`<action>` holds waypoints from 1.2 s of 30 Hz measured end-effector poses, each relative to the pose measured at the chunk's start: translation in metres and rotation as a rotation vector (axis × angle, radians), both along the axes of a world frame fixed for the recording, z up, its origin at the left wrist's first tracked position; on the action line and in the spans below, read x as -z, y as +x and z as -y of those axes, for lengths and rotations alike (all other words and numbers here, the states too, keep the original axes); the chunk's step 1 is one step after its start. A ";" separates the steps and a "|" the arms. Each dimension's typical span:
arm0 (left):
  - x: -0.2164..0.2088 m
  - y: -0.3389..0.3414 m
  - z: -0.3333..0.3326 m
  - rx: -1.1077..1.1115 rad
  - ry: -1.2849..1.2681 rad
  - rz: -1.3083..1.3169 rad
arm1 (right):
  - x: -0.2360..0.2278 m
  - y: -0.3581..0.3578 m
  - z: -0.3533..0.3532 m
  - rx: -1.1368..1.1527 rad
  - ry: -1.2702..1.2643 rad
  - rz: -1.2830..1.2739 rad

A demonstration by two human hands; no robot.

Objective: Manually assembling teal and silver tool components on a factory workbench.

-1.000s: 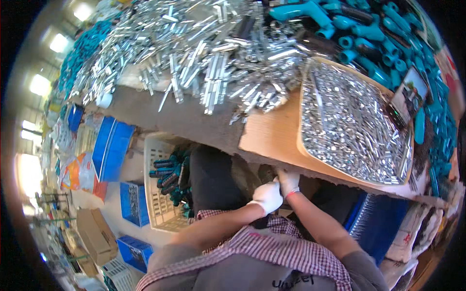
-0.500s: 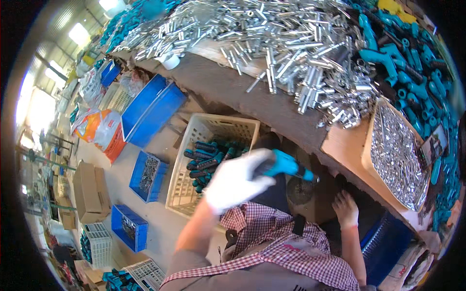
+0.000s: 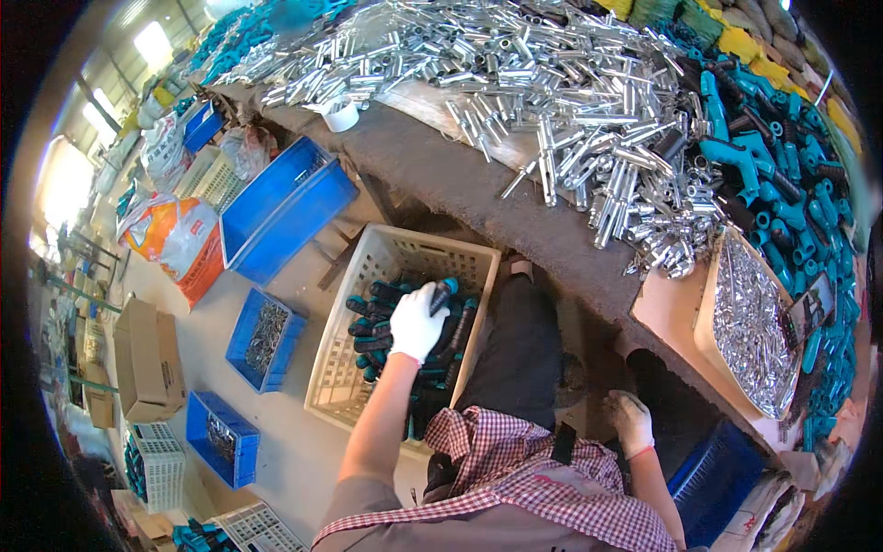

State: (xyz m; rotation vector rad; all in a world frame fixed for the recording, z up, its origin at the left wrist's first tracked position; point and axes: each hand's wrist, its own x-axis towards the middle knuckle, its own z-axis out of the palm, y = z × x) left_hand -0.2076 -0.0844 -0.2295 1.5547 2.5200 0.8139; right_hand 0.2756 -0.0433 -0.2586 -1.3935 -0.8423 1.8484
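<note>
My left hand [image 3: 418, 324], in a white glove, is inside the cream plastic crate [image 3: 333, 391]. Its fingers close round a teal-and-black tool handle [image 3: 443, 293], one end of which shows above the fingers. Under and beside it lie several similar teal-and-black handles [image 3: 370, 342] in a heap. At the right, by my knee and below the bench edge, is my right hand [image 3: 631, 421], its fingers curled inward. Whatever they may hold is hidden.
The bench [image 3: 405, 175] carries a heap of shiny metal shafts [image 3: 589, 120] and, at its right, teal handles [image 3: 782, 175]. A tray of small metal parts [image 3: 750, 322] sits nearer. Blue bins [image 3: 264, 336] and a cardboard box [image 3: 147, 363] stand on the left floor.
My left hand has moved left and down into the crate with the handle. My right hand has come a little nearer to me, and its spread fingers have curled. The view has shifted slightly.
</note>
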 end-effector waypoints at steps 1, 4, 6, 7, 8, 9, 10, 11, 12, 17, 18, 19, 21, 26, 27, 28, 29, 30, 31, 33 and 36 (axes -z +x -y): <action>0.024 0.004 -0.001 0.030 -0.139 0.012 | 0.004 0.003 0.003 -0.019 0.001 0.036; 0.097 0.016 0.009 0.050 -0.095 -0.215 | 0.011 0.005 0.012 -0.028 0.068 0.061; 0.085 0.027 -0.013 0.047 -0.169 -0.159 | 0.007 0.010 0.014 -0.009 0.080 0.112; 0.075 0.030 -0.021 0.056 -0.221 -0.142 | 0.001 0.010 0.018 -0.024 0.077 0.152; 0.080 0.015 -0.012 0.047 -0.266 -0.181 | -0.008 -0.002 0.018 -0.082 0.112 0.184; 0.064 0.017 -0.021 0.098 -0.346 -0.138 | 0.003 0.002 0.018 -0.016 0.072 0.123; 0.049 0.009 -0.019 0.093 -0.493 -0.070 | -0.023 -0.011 0.018 -0.132 0.193 0.197; 0.013 0.016 -0.031 0.137 -0.647 0.006 | -0.062 -0.027 0.013 -0.224 0.314 0.286; -0.017 0.014 -0.036 0.217 -0.662 0.195 | -0.084 -0.039 0.008 -0.222 0.303 0.224; -0.154 0.115 -0.015 0.804 0.443 1.799 | -0.173 -0.090 -0.006 -0.697 0.871 0.306; -0.179 0.146 -0.014 0.902 0.540 1.900 | -0.186 -0.105 -0.003 -0.729 0.836 0.197; -0.187 0.168 -0.016 1.036 0.597 1.935 | -0.194 -0.118 0.000 -0.760 0.800 0.089; -0.203 0.202 -0.020 1.121 0.628 2.131 | -0.198 -0.134 0.003 -0.810 0.893 0.043; -0.216 0.227 -0.029 1.118 0.666 2.293 | -0.199 -0.131 -0.001 -0.653 1.202 0.099; -0.219 0.229 -0.029 1.032 0.691 2.353 | -0.201 -0.127 -0.002 -0.644 1.205 0.102; -0.222 0.231 -0.030 0.924 0.753 2.437 | -0.203 -0.121 -0.003 -0.682 1.239 0.156; -0.224 0.232 -0.031 0.930 0.745 2.439 | -0.204 -0.117 -0.004 -0.720 1.272 0.210; -0.225 0.232 -0.034 0.871 0.736 2.584 | -0.204 -0.119 -0.004 -0.637 1.344 0.130; -0.227 0.232 -0.037 0.803 0.724 2.728 | -0.205 -0.119 0.000 -0.630 1.346 0.134; -0.233 0.230 -0.049 0.797 0.735 2.610 | -0.211 -0.121 0.016 -0.657 1.210 0.144; -0.263 0.232 -0.052 0.735 0.861 2.480 | -0.228 -0.121 0.024 -0.682 0.988 0.061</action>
